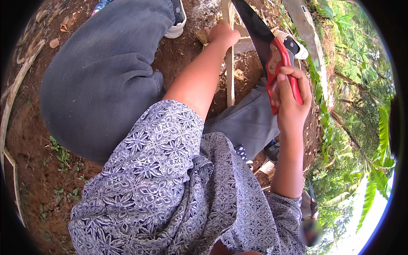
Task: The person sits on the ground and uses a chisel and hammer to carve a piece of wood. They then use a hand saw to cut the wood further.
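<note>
My right hand [293,93] is closed around the red handle of a hand saw [257,32]. The saw's dark toothed blade slants up and left to the picture's top edge, just right of a thin wooden strip [230,80]. My left hand [223,34] grips this pale strip near its upper end, with some fingers hidden behind the hand. The strip runs up and down between my legs. Beside my left hand lie short wood pieces [244,44], partly covered by the blade. Whether the teeth touch wood cannot be made out.
My bent legs in dark trousers [102,72] flank the strip, with pale-soled shoes [176,29] on brown soil [34,127]. A long board [312,42] lies at the upper right. Green plants [361,76] grow beyond it. Part of another person [312,204] shows at the lower right.
</note>
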